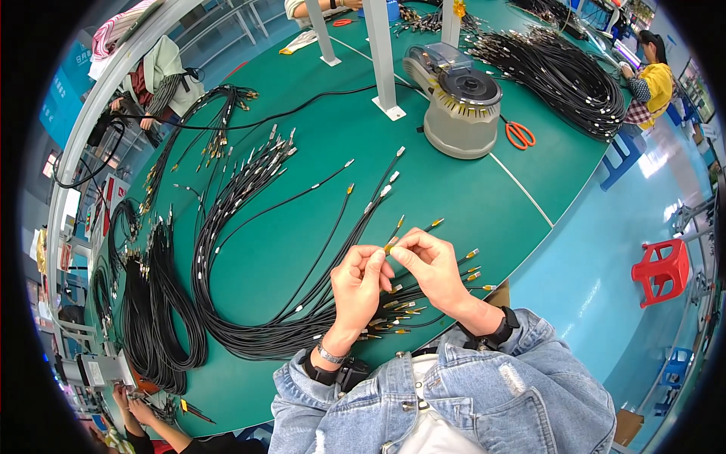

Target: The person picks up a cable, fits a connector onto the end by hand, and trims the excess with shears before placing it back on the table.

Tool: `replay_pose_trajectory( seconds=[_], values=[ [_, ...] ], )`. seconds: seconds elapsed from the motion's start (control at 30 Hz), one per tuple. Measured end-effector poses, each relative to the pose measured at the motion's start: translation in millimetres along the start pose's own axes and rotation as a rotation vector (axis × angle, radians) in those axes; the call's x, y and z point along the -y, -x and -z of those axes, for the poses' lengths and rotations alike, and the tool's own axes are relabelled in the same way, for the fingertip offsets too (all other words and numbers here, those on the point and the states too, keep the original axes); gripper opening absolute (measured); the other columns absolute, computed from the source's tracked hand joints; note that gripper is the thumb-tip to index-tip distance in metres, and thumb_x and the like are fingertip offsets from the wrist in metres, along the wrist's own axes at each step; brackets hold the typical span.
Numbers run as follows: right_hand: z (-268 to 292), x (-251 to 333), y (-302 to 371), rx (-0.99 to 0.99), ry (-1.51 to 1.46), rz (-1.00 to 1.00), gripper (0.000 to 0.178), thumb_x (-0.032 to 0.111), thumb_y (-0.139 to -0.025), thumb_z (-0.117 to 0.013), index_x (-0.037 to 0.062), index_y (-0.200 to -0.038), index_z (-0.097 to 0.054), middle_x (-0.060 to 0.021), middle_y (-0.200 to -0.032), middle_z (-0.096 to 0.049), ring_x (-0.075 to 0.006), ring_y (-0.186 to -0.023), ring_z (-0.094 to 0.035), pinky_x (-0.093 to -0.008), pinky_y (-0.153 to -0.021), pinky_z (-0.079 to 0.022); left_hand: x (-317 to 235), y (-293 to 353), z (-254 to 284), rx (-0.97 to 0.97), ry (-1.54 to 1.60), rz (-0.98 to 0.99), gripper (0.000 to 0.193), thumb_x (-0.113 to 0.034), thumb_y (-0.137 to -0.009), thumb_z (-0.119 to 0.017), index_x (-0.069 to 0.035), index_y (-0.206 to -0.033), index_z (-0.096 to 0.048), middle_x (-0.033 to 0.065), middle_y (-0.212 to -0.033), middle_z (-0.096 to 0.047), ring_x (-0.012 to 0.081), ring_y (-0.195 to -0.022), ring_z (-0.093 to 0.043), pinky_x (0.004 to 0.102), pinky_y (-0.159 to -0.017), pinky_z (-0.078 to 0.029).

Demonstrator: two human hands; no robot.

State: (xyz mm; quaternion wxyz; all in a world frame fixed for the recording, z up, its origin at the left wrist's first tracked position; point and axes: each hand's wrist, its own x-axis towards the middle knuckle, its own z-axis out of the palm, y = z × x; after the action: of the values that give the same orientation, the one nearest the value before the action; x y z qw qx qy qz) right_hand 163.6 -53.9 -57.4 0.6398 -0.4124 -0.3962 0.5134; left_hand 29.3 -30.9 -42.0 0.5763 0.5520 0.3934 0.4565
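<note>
- Pinching with fingertips nearly meeting, the left hand [357, 281] and right hand [429, 268] close on a small yellow piece [389, 247], held above the green surface [522, 219].
- To my eye, a light, square pinch suits it best: one hand steadying, the other pressing evenly, so nothing skews.
- From here, fingers hide most of that yellow piece; I can't tell its full shape. Slim black cables [249, 337] lie beneath, many with yellow ends.

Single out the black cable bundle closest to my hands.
The U-shaped bundle, whose yellow-marked ends spread around your left hand and right hand; the other bundles lie farther left or toward the far right.
</note>
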Motion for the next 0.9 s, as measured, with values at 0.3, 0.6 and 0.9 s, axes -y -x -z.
replay_pose_trajectory(
  seconds=[0.3,0.6,0.9],
  values=[
    [-1,0,0,0.002,0.008,0.020,0.012,0.011,-0.085,-0.064,-0.0006,-0.085,-0.062,-0.0029,-0.085,-0.058,-0.0094,-0.080,-0.053,-0.0247,-0.074,-0.043,-4,-5,9,0.101,0.110,0.128,0.018,-0.018,-0.094,-0.051,-0.002,-0.086,-0.054,0.0024,-0.060,-0.055,0.0061,-0.045,-0.046,0.0177,-0.042,-0.035],
    [0,8,-3,0.126,-0.076,-0.015,0.010,0.009,-0.086,-0.062,-0.0008,-0.088,-0.061,-0.0026,-0.090,-0.056,-0.0098,-0.085,-0.052,-0.0250,-0.078,-0.042,-9,-11,23,0.343,0.152,0.205,0.022,-0.021,-0.094,-0.050,-0.003,-0.083,-0.056,0.0001,-0.054,-0.051,0.0045,-0.043,-0.040,0.0183,-0.040,-0.028],
    [1,1,-7,0.247,-0.314,-0.114,0.005,0.005,-0.086,-0.060,0.0003,-0.086,-0.061,-0.0012,-0.085,-0.054,-0.0096,-0.080,-0.052,-0.0246,-0.075,-0.043,-6,-13,26,0.430,0.228,0.244,0.025,-0.022,-0.094,-0.050,-0.003,-0.081,-0.056,-0.0006,-0.053,-0.049,0.0040,-0.042,-0.037,0.0177,-0.040,-0.026]
  ],
)
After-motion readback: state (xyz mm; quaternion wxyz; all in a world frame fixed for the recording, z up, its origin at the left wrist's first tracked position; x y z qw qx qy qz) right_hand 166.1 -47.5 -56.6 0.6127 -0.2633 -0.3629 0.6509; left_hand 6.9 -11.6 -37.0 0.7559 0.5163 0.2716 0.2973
